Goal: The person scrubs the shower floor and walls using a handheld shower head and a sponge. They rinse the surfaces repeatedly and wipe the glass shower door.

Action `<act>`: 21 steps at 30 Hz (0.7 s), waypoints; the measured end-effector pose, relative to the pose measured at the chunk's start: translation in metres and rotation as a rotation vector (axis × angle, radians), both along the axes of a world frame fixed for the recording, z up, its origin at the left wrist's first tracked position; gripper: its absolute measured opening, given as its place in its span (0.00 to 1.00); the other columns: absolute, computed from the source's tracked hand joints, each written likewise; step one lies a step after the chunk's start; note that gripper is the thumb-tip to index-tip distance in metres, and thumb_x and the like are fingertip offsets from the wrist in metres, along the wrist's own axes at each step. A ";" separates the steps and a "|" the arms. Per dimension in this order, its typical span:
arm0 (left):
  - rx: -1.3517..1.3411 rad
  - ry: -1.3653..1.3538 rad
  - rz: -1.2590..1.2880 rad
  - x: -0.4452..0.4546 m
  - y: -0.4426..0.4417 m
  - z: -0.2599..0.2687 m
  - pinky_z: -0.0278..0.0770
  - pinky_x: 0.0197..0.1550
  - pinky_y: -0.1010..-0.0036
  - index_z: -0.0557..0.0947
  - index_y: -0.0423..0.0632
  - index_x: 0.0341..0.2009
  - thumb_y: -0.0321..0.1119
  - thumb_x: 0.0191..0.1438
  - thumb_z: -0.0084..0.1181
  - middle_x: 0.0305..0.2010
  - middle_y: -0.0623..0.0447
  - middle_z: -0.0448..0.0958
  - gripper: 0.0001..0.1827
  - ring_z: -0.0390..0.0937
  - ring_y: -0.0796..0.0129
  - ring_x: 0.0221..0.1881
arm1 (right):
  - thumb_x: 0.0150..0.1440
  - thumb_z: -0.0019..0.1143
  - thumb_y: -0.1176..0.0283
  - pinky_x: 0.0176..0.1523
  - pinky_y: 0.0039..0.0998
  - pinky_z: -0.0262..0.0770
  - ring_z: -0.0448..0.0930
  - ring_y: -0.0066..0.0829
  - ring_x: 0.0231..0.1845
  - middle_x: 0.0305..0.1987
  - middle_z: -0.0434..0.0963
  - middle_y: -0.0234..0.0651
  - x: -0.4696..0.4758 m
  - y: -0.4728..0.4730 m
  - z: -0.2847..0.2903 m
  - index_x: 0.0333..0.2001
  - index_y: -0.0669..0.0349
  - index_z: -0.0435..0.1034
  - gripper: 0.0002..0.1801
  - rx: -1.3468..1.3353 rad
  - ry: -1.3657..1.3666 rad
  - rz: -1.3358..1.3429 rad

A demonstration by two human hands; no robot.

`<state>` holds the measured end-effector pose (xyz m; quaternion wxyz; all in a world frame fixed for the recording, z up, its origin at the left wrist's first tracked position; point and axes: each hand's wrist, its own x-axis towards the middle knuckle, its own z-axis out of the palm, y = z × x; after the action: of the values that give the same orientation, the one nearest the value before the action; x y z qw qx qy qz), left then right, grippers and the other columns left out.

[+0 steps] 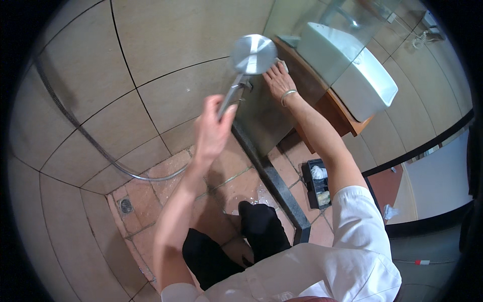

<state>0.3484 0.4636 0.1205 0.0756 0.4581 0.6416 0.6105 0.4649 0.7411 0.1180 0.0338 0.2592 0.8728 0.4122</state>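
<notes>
My left hand point(213, 128) grips the handle of a round metal hand shower point(253, 54), its head raised towards the top of the view. A metal shower hose point(102, 151) hangs in a curve along the tiled wall and leads to that hand. With fingers spread, my right hand point(280, 81), a bangle at its wrist, lies on the glass shower screen point(264, 117), just right of the shower head. A small pale cloth or pad point(282, 65) shows at its fingertips. How the fingers bear on it is partly hidden.
Beyond the screen, a white basin point(362, 79) stands on a wooden counter point(341, 109). A dark stone curb point(279, 188) crosses the tiled floor, which has a drain point(125, 205) at the left. Outside the curb sits a black caddy point(320, 185) with white items. Water wets some floor tiles.
</notes>
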 end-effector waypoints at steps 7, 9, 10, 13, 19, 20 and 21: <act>0.110 0.108 -0.074 -0.001 0.069 0.030 0.67 0.27 0.74 0.72 0.44 0.44 0.39 0.57 0.59 0.22 0.55 0.71 0.16 0.64 0.75 0.23 | 0.62 0.35 0.58 0.72 0.49 0.38 0.48 0.39 0.73 0.72 0.49 0.40 -0.042 0.071 0.177 0.64 0.60 0.57 0.29 0.377 0.288 0.047; 0.201 0.078 -0.038 -0.011 0.067 0.025 0.67 0.28 0.76 0.73 0.44 0.42 0.39 0.57 0.58 0.24 0.56 0.71 0.15 0.65 0.76 0.25 | 0.62 0.31 0.56 0.73 0.54 0.28 0.41 0.42 0.76 0.76 0.43 0.40 -0.055 0.089 0.161 0.67 0.60 0.54 0.32 0.630 0.363 0.036; 0.231 0.035 -0.047 -0.015 0.064 0.019 0.65 0.28 0.77 0.73 0.43 0.41 0.39 0.58 0.57 0.24 0.59 0.69 0.13 0.63 0.78 0.26 | 0.62 0.32 0.57 0.74 0.53 0.27 0.41 0.42 0.76 0.76 0.43 0.40 -0.045 0.093 0.140 0.68 0.60 0.52 0.33 0.355 0.214 0.078; 0.245 -0.042 -0.070 -0.031 0.046 -0.005 0.67 0.26 0.74 0.73 0.43 0.38 0.39 0.57 0.57 0.20 0.54 0.71 0.13 0.66 0.75 0.22 | 0.59 0.43 0.54 0.70 0.54 0.48 0.61 0.36 0.66 0.62 0.67 0.36 -0.046 0.065 -0.001 0.61 0.57 0.62 0.30 0.588 0.051 -0.003; 0.195 -0.495 -0.163 -0.035 -0.006 -0.088 0.56 0.23 0.80 0.73 0.44 0.33 0.39 0.59 0.53 0.19 0.65 0.60 0.11 0.56 0.82 0.21 | 0.64 0.30 0.56 0.73 0.56 0.27 0.42 0.35 0.76 0.76 0.43 0.31 0.019 0.002 -0.187 0.69 0.55 0.49 0.32 0.104 -0.510 -0.009; 0.160 -0.567 -0.156 -0.036 -0.012 -0.100 0.55 0.22 0.80 0.73 0.45 0.32 0.39 0.60 0.52 0.19 0.66 0.59 0.11 0.56 0.82 0.21 | 0.64 0.29 0.56 0.73 0.56 0.26 0.42 0.34 0.76 0.76 0.42 0.31 0.021 0.004 -0.178 0.70 0.55 0.49 0.32 0.025 -0.595 -0.024; 0.204 -0.502 -0.149 -0.039 -0.015 -0.110 0.55 0.20 0.81 0.72 0.45 0.33 0.40 0.61 0.51 0.18 0.65 0.60 0.12 0.56 0.82 0.19 | 0.64 0.28 0.59 0.74 0.56 0.29 0.45 0.34 0.76 0.75 0.46 0.32 0.013 0.012 -0.159 0.69 0.59 0.49 0.31 0.085 -0.587 -0.009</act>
<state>0.3098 0.4482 0.0109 0.2304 0.3433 0.5028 0.7591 0.4775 0.7527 -0.0412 0.2757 0.1342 0.8065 0.5055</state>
